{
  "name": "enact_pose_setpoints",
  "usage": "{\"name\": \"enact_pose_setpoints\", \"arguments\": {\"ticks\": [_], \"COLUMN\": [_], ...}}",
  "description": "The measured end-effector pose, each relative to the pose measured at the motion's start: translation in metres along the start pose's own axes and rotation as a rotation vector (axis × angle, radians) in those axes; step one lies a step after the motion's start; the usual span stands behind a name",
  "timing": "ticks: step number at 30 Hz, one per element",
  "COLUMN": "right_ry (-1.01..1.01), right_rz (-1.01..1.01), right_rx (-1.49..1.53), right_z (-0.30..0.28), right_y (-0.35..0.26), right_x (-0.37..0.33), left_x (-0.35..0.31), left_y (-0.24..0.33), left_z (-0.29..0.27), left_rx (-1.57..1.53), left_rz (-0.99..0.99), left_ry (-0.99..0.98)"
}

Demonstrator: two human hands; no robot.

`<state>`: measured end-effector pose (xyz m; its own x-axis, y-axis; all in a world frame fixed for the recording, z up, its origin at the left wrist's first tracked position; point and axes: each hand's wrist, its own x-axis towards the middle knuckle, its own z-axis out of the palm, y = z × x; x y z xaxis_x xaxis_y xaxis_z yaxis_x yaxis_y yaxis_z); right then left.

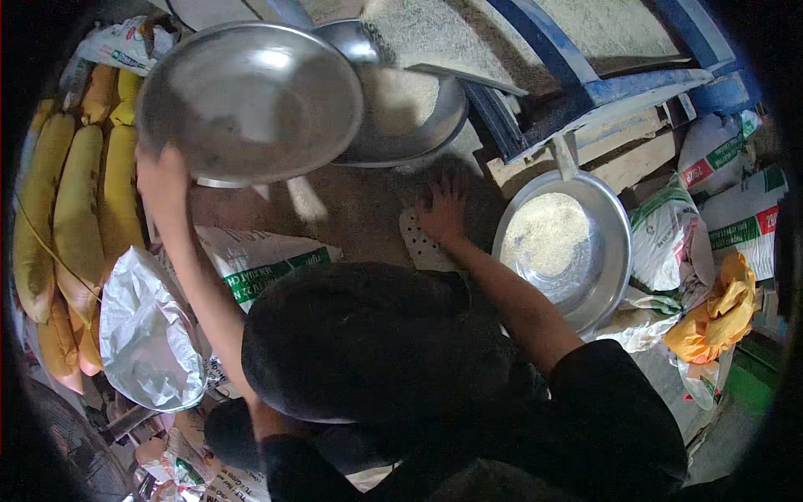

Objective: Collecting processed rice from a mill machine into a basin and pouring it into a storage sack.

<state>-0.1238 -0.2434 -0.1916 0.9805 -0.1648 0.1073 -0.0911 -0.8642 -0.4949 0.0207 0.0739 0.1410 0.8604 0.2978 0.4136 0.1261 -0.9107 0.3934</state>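
My left hand (165, 180) grips the near left rim of a large, wide metal basin (247, 100). The inside of this basin shows bare metal with a few dull marks. It overlaps a second metal basin (447, 125), which holds pale grain (410, 100). Apart from the basins, my right hand (443, 207) is open with its fingers spread, holding nothing that I can see. Close beside it is a light clog with holes (418, 241). To the right of that hand, a third metal basin (615, 243) contains a heap of pale grain (548, 234).
A blue-framed machine (577, 92) stands at the far right, with a spout (564, 157) over the third basin. Long, filled yellow sacks (79, 184) are stacked on the left. Nearer lies a crumpled white bag (150, 330). Printed sacks (669, 234) and an orange bag (715, 314) crowd the right.
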Motion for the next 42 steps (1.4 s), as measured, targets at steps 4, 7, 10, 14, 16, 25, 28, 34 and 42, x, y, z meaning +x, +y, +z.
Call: {"name": "enact_pose_setpoints", "arguments": {"ticks": [4,7,10,14,16,25,28,34,42], "right_ry": [0.03,0.108,0.231,-0.316,-0.546,-0.434,-0.513,-0.795,-0.956], "right_rz": [0.042,0.433,0.807,0.789,0.906,-0.229,-0.254,-0.304,-0.385], "right_rx": [0.016,0.865,1.434,1.814,1.642,0.638,0.579,0.972,1.129], "right_z": [-0.004,-0.007,-0.041,-0.056,-0.016,-0.024,-0.031,0.044,-0.03], "right_y": [0.02,0.032,0.005,0.028,0.108,-0.047,-0.075,-0.115,-0.176], "right_x": [-0.003,0.013,0.058,0.113,0.141,0.097,0.09,0.072,0.055], "left_x": [0.032,0.019,0.031,0.015,-0.006,0.009,0.013,0.026,-0.022], "left_y": [0.072,0.104,0.067,0.06,0.103,0.07,0.088,0.092,0.076], "left_z": [0.06,0.101,0.142,0.149,0.143,0.113,0.104,0.161,0.187], "left_rx": [0.094,-0.121,-0.125,-0.57,-0.723,-0.792,-0.758,-0.776,-0.781], "left_rz": [0.162,0.01,0.064,-0.138,-0.285,-0.325,-0.272,-0.23,-0.187], "left_ry": [-0.206,-0.323,-0.319,-0.477,-0.533,-0.482,-0.495,-0.708,-0.651]}}
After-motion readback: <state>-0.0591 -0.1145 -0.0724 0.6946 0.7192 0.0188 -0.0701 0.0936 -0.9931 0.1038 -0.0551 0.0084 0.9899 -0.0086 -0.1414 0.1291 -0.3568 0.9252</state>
